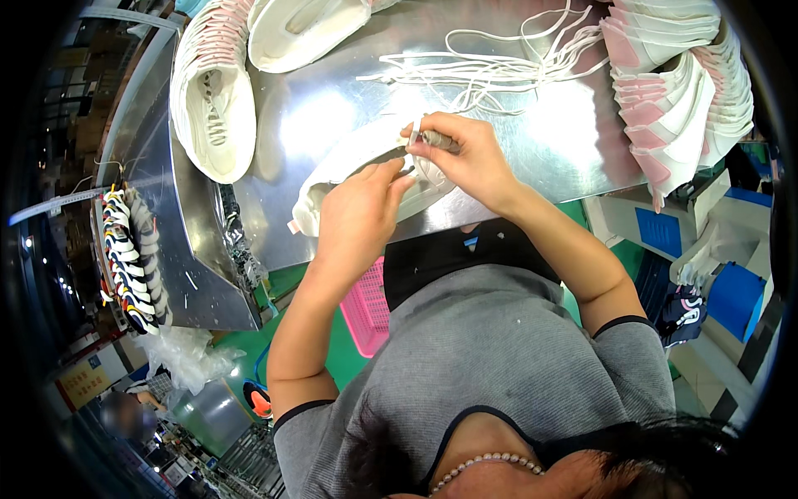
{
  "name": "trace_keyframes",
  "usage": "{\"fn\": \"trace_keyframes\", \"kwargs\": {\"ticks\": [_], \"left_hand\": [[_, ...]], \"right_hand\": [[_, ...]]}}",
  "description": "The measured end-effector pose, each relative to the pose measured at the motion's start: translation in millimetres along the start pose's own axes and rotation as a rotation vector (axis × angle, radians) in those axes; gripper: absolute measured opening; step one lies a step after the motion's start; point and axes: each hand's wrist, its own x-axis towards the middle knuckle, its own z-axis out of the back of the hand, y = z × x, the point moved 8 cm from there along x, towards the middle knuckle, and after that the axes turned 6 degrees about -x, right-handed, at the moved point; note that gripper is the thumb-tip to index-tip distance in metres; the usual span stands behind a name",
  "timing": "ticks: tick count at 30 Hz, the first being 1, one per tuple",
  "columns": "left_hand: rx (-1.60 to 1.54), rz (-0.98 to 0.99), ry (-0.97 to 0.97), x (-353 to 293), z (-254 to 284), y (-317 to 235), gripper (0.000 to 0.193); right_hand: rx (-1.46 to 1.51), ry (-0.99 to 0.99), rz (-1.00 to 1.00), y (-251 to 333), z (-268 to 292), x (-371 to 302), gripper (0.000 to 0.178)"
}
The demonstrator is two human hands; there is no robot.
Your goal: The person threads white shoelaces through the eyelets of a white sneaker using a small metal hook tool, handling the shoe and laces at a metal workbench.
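A white shoe upper lies on the shiny metal table in front of me, its heel end toward the lower left. My left hand is closed on the edge of the upper's opening, thumb and fingers bent together near its middle. Over the upper's other end, my right hand grips a small hand tool with a greyish-tan handle. A short white strip, possibly lace, shows at its fingertips. The tool's working end is hidden between the two hands.
Loose white laces spread across the far table. Stacked white-and-pink uppers stand at the right, with another nested row at the left. Colourful shoe parts hang far left. Below the table's near edge is a pink basket.
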Motion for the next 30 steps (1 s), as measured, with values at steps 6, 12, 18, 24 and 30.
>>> {"fn": "trace_keyframes", "kwargs": {"ticks": [6,12,18,24,30], "left_hand": [[0.065,0.011,-0.065,13.3,-16.2,6.9,0.021],[-0.151,-0.012,-0.187,16.0,-13.3,23.2,0.018],[-0.22,-0.005,-0.192,17.4,-12.7,23.7,0.016],[-0.228,-0.035,-0.145,20.1,-13.8,20.9,0.015],[-0.42,-0.083,-0.07,11.0,-33.8,20.0,0.023]], "right_hand": [[0.19,-0.039,-0.179,-10.8,-2.1,11.6,0.017],[-0.021,-0.086,-0.162,-7.0,21.6,-12.8,0.025],[-0.1,0.192,-0.252,0.7,16.3,-53.4,0.015],[-0.202,0.234,-0.219,-10.3,9.2,-50.2,0.015],[-0.636,0.225,-0.179,-8.4,-16.7,-38.7,0.014]]}}
